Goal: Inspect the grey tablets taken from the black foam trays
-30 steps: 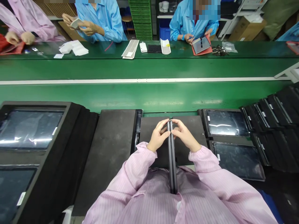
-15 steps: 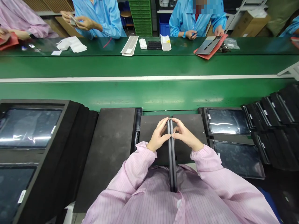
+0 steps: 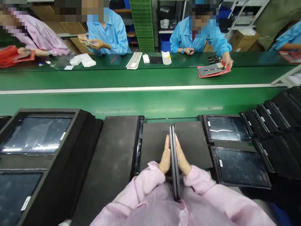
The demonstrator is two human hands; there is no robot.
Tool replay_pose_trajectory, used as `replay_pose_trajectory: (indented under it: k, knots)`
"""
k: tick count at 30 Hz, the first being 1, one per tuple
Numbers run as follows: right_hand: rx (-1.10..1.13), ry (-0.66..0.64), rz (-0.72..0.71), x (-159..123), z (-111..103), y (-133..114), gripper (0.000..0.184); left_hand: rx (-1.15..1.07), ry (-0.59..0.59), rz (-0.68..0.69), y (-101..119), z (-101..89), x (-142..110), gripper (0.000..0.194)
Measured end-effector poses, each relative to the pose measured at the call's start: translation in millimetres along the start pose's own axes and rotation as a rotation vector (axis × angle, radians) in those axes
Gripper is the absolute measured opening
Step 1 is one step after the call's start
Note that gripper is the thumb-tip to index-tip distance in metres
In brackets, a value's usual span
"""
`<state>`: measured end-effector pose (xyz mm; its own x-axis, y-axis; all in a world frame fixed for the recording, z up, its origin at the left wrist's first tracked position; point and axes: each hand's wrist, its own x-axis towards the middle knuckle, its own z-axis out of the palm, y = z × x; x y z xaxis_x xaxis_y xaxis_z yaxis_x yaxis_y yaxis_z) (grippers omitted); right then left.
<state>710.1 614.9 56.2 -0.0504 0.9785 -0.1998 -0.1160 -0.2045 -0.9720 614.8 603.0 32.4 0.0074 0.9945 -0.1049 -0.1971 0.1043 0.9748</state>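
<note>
Two slim dark tablets [image 3: 174, 163] stand on edge, face to face, in front of my chest, their long edges pointing toward me. My left hand [image 3: 166, 155] lies flat along the left tablet's outer face, fingers straight. Pressed the same way against the right-hand face is my right hand [image 3: 182, 155]. The pair is squeezed between my two palms. Beneath them are dark grey foam boards [image 3: 155, 138]. The tablets' screens are hidden from this angle.
Tablets in black foam trays [image 3: 77, 131] are stacked at left. At right lie more tablets [image 3: 242, 164] and rows of black trays [image 3: 279, 150]. Across the green conveyor [image 3: 141, 103] sit several co-workers; one person's hand [image 3: 227, 60] touches a red-backed grey panel [image 3: 211, 69].
My hands have slid down from the tablets' far ends, fingertip hold becoming flat palms on both sides. Across the belt, a co-worker's hand has moved onto the grey panel, which now lies nearer the conveyor.
</note>
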Motion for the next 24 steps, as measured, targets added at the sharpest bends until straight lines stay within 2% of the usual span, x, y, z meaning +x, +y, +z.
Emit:
replay_pose_trajectory:
  k: [2, 4, 8, 10, 13, 18, 21, 24]
  knots:
    - [0.049, -0.013, -0.041, -11, 8, 4, 0.072, -0.003, 0.044, 0.036, -4, 8.7, -11, 0.079]
    - [0.083, -0.095, -0.122, -17, 12, -5, 0.069, 0.011, 0.045, 0.159, 4, 14.0, -16, 0.076]
    - [0.092, -0.207, -0.361, -23, 10, -41, 0.073, 0.052, -0.077, 0.511, 40, 17.1, -14, 0.069]
    - [0.059, -0.219, -0.425, -26, 9, -54, 0.079, 0.074, -0.129, 0.615, 57, 17.4, -14, 0.070]
    - [0.057, -0.229, -0.483, -30, 11, -60, 0.081, 0.088, -0.170, 0.674, 71, 17.6, -16, 0.070]
    - [0.122, -0.270, -0.566, -34, 15, -55, 0.072, 0.081, -0.222, 0.744, 77, 17.6, -21, 0.064]
    - [0.146, -0.312, -0.619, -32, 17, -56, 0.065, 0.079, -0.220, 0.770, 80, 16.9, -21, 0.063]
    - [0.145, -0.292, -0.600, -29, 23, -70, 0.068, 0.074, -0.171, 0.765, 93, 16.2, -18, 0.063]
